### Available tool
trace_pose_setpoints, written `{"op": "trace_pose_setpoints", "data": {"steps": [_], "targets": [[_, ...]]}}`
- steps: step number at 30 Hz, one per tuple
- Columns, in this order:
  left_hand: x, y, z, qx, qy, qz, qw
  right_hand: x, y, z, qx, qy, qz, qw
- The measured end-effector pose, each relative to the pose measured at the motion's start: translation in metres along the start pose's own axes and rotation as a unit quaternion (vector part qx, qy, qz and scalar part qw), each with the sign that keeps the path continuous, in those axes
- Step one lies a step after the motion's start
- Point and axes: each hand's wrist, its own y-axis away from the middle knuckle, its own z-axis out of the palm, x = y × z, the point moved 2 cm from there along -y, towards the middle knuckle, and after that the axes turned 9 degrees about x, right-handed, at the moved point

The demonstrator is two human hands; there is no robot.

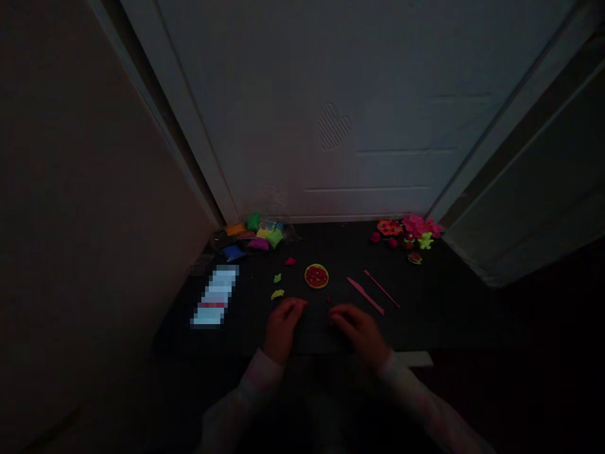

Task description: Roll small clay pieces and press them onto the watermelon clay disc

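Disc (pixel 316 276), red with yellow rim, beyond and between left hand (pixel 284 318) and right hand (pixel 357 325)
Left pinched, right loosely curled, red bit (pixel 328 299) just beyond; cannot tell whether either holds anything

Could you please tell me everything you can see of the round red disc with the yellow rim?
The round red disc looks like soft modelling clay: a red face dotted with small pale spots, ringed by a thin yellow rim, rather like a little pizza. It lies flat on the dark table, left of the pink knife and beyond the left hand and right hand. Neither hand touches it. The dim light hides finer detail.
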Motion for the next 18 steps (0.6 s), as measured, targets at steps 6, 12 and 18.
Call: {"op": "trace_pose_setpoints", "data": {"steps": [6, 12, 18], "targets": [[0.001, -0.005, -0.009, 0.036, 0.011, -0.006, 0.999, -0.007, 0.002, 0.005, -0.022, 0.161, -0.08, 0.984], [0.001, -0.022, -0.044, 0.117, 0.014, -0.011, 0.993, -0.006, -0.003, 0.005, -0.039, 0.303, -0.141, 0.942], [-0.017, -0.032, -0.055, 0.17, 0.065, -0.033, 0.983, -0.002, 0.007, -0.008, -0.064, 0.351, -0.187, 0.916]]}}
